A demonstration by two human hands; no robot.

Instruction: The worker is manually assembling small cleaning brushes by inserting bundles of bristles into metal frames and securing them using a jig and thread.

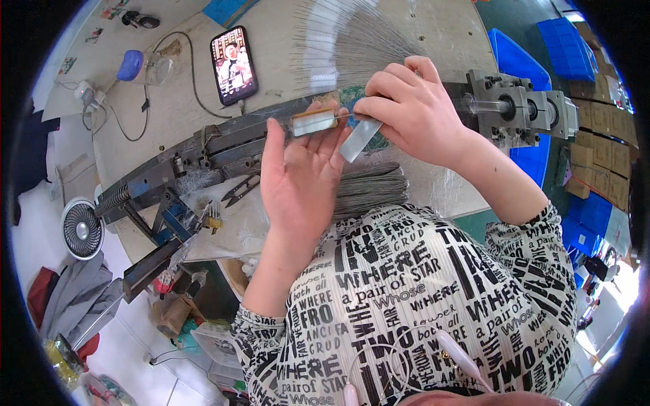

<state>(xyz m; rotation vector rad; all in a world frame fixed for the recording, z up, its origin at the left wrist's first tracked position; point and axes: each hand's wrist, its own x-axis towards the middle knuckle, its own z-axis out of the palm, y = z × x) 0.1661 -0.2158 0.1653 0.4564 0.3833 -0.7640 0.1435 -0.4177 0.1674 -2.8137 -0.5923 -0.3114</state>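
Left hand: while it's palm-up and wide open, a white-and-brown block sits over its fingers
Right hand: pinching a pale strip, kinda tilted
Block: just left of the strip
Wire bundle: right beside the left palm

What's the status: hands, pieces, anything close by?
Left hand open, palm up, supporting small white rectangular block. Right hand gripping pale flat strip. Grey thin-wire bundle beside left hand.
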